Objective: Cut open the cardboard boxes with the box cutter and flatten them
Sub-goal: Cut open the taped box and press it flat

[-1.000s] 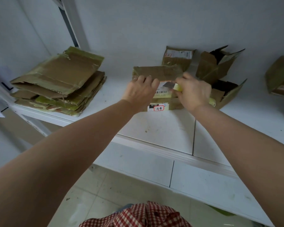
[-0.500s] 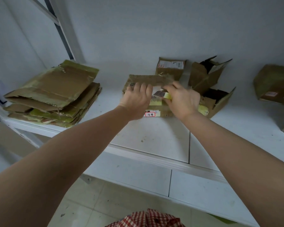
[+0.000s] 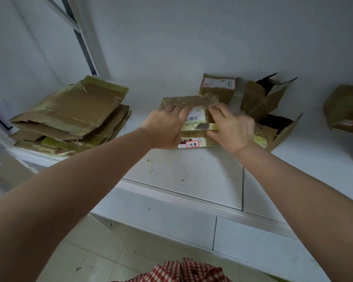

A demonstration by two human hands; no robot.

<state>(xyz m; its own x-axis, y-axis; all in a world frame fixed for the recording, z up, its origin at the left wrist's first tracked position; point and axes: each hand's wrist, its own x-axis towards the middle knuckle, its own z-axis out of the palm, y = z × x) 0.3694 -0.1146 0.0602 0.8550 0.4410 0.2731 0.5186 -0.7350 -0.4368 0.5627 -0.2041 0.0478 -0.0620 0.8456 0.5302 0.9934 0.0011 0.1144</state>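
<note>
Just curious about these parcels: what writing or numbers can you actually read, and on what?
"010" on the box in hand, above a red-framed sticker whose characters are illegible.
"010-L30", roughly, under that box's barcode.
Label on the box at the wall: too blurred.
Label on the far right box: too blurred.

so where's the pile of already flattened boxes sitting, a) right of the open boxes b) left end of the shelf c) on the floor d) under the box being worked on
b, the stack of flattened cardboard lies on the white shelf to the left of the left hand and the box being cut.
</note>
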